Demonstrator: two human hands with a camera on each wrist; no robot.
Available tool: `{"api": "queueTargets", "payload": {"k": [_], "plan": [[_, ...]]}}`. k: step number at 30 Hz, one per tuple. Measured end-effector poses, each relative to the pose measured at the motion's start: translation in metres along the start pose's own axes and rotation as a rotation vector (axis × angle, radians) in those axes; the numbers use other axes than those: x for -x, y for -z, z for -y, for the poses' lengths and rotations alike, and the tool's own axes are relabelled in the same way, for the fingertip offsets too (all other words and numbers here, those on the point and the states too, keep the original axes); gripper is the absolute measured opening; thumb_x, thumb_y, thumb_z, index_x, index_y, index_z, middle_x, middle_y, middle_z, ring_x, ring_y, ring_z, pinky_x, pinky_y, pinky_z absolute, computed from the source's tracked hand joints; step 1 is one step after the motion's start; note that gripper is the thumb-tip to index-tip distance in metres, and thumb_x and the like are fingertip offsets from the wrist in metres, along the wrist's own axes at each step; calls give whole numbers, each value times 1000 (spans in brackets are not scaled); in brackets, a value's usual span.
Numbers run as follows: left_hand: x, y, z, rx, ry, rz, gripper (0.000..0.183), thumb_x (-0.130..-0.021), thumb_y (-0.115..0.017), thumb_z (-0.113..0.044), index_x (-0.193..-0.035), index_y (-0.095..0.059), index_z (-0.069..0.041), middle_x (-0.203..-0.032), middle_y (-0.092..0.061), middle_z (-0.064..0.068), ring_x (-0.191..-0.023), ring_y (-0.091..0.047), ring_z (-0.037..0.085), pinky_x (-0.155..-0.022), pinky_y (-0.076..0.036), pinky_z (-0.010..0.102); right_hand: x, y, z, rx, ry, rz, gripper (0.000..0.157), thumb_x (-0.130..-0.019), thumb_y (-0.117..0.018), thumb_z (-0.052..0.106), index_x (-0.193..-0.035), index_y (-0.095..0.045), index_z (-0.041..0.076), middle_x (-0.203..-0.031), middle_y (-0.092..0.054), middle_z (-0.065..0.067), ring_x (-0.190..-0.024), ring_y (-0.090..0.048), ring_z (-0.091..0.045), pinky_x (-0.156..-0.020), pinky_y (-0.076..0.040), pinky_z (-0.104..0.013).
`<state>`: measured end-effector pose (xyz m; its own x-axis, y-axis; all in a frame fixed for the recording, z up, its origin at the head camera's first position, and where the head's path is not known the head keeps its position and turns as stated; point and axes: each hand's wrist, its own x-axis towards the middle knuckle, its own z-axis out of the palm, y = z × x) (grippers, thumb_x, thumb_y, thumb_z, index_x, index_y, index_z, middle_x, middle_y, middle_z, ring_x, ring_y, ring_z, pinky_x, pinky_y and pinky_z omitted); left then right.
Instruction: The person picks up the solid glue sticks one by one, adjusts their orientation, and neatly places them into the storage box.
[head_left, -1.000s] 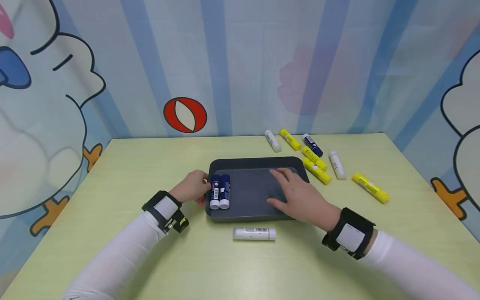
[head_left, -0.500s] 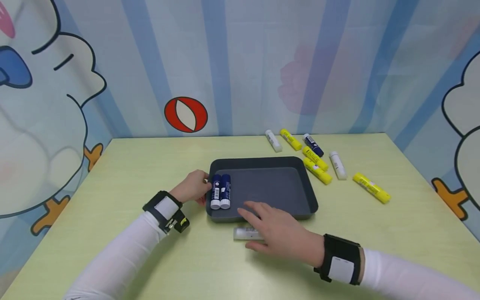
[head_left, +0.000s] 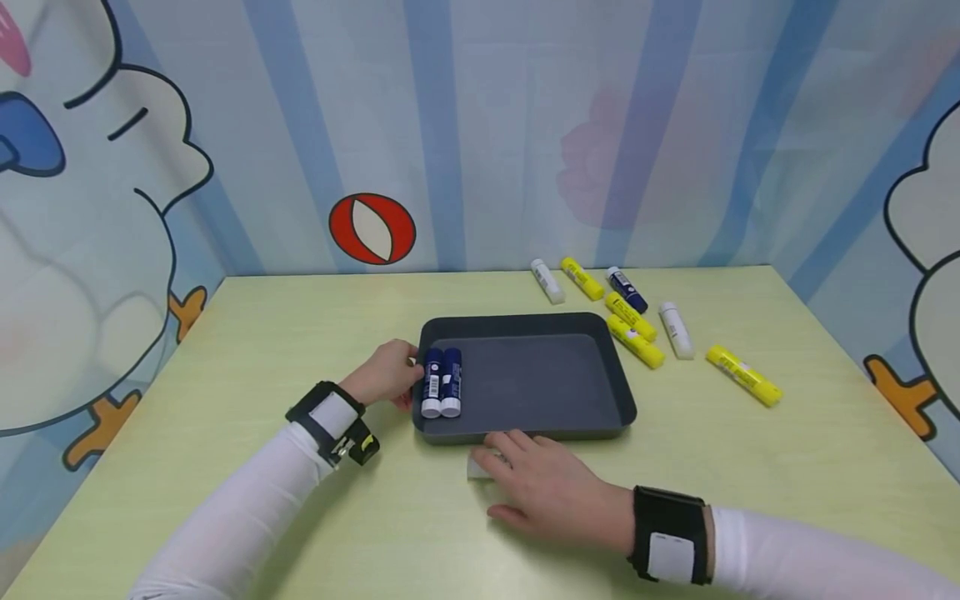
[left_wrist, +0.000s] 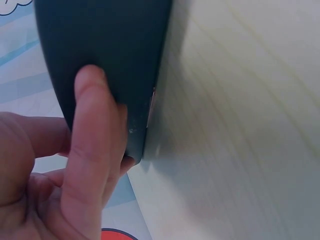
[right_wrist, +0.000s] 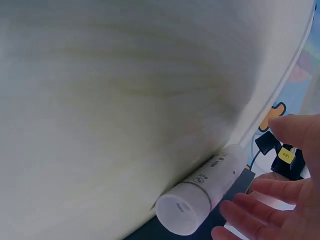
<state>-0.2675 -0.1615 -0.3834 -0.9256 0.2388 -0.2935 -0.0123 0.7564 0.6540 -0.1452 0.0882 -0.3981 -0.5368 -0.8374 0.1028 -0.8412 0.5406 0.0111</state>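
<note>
At the left end of the dark grey tray (head_left: 525, 435), my left hand (head_left: 382, 372) grips the side wall. In the left wrist view its fingers (left_wrist: 92, 145) lie against the tray's outer wall (left_wrist: 107, 40), the thumb side reaching over the rim. Two navy glue sticks (head_left: 441, 383) lie side by side inside, white caps toward me. Over a white glue stick (head_left: 477, 470) in front of the tray hovers my right hand (head_left: 555, 492), covering most of it. The right wrist view has the fingers spread beside that stick (right_wrist: 202, 185), with a gap between.
Behind and right of the tray lie loose glue sticks: white ones (head_left: 547, 282) (head_left: 676, 331), several yellow ones (head_left: 742, 377) and a navy one (head_left: 626, 290). A striped cartoon curtain (head_left: 480, 133) stands along the table's back edge.
My right hand has moved from over the tray's right side toward me and left, down to the white glue stick. The left hand and the tray have stayed put.
</note>
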Motion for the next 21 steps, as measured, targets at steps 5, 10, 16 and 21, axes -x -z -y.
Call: {"api": "queueTargets", "payload": {"k": [5, 10, 16, 21], "plan": [[0, 1, -1, -1, 7, 4, 36, -98, -47, -2, -130, -48, 13, -72, -64, 15, -45, -60, 15, -49, -54, 30, -1, -2, 0, 6, -16, 0, 54, -93, -62, 42, -135, -49, 10, -123, -52, -7, -105, -54, -19, -81, -52, -32], [0, 0, -1, 0, 11, 3, 37, -98, -47, -2, -132, -46, 14, -76, -65, 16, -46, -61, 15, -49, -54, 29, -2, -5, -1, 14, -37, -15, 45, -92, -66, 35, -128, -53, 10, -115, -54, -4, -96, -55, -16, -76, -52, -30], [-1, 0, -1, 0, 13, -1, 38, -99, -47, -3, -133, -45, 14, -77, -65, 16, -45, -61, 15, -49, -54, 29, -4, -8, -3, 53, -46, -24, 41, -90, -68, 33, -123, -56, 10, -109, -56, -3, -90, -56, -16, -70, -51, -29], [-1, 0, 0, 0, 13, -1, 40, -99, -47, -3, -135, -44, 13, -78, -65, 16, -46, -61, 15, -49, -54, 29, -6, -12, -5, 99, -40, -57, 35, -90, -69, 31, -116, -59, 10, -101, -58, -2, -84, -57, -15, -62, -49, -27]]}}
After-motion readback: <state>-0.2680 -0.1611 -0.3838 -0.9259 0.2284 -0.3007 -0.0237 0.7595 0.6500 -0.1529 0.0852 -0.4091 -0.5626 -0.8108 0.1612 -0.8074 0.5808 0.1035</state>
